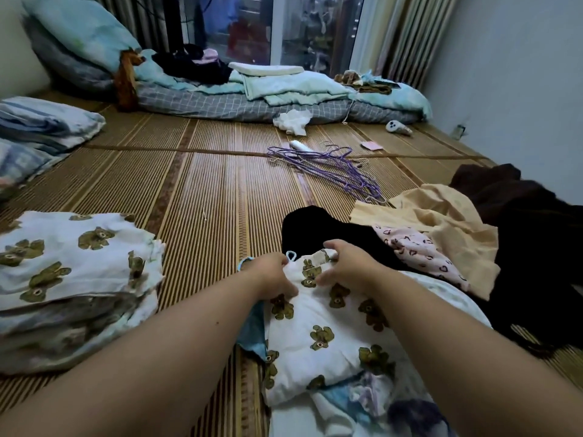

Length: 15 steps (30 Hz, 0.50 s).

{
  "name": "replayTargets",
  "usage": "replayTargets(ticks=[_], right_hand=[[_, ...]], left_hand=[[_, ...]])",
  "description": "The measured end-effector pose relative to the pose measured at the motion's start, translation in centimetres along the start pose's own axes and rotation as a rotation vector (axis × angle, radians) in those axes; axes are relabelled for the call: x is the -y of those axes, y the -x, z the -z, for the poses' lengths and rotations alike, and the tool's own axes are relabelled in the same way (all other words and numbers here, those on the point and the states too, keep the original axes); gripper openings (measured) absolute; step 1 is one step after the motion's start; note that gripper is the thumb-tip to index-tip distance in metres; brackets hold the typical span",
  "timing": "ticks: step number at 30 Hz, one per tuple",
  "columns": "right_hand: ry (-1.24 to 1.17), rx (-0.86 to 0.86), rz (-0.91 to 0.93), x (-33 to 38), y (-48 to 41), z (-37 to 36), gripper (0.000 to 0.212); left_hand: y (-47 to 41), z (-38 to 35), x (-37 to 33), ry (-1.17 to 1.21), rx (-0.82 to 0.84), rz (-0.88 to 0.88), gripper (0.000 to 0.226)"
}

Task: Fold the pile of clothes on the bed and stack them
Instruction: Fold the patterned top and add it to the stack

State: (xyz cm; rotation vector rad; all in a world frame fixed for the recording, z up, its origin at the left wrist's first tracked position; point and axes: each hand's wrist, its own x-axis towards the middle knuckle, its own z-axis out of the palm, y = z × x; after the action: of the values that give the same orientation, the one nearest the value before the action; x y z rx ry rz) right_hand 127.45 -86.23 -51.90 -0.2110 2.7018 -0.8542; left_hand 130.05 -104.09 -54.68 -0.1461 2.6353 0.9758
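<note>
The bed is covered by a striped bamboo mat, and a bunch of purple hangers lies on it. Just beyond the hangers are a small white roll, a crumpled white cloth and a pink square. Further beyond, a grey checked quilt runs along the far edge. Far left of the hangers rest striped pillows. Nearer and left of them sits a folded stack of bear-print cloth. Nearer and right of them spreads a loose heap: a black garment, a peach garment, a dark brown garment and a bear-print garment.
</note>
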Motion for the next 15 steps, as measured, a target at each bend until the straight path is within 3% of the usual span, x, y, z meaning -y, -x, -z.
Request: replayTargets(ticks=[2, 4, 8, 11, 15], right_hand=[[0.129, 0.024, -0.009, 0.5, -0.6, -0.3, 0.078], [0.222, 0.035, -0.024, 0.7, -0.7, -0.3, 0.056], [0.177, -0.026, 0.083, 0.5, -0.2, 0.6, 0.029], [0.195, -0.087, 0.171, 0.7, 0.6, 1.6, 0.023], [0.124, -0.218, 0.215, 1.4, 1.7, 2.8, 0.018]], left_hand=[[-0.2, -0.1, 0.1, 0.017, 0.014, 0.009, 0.064], [-0.5, -0.3, 0.1, 0.086, 0.057, 0.048, 0.041], [-0.4, -0.3, 0.0, 0.123, -0.019, 0.002, 0.03], [0.3, 0.5, -0.7, 0.117, -0.065, -0.083, 0.012], [2.2, 2.3, -2.5, 0.117, -0.2, -0.191, 0.013]])
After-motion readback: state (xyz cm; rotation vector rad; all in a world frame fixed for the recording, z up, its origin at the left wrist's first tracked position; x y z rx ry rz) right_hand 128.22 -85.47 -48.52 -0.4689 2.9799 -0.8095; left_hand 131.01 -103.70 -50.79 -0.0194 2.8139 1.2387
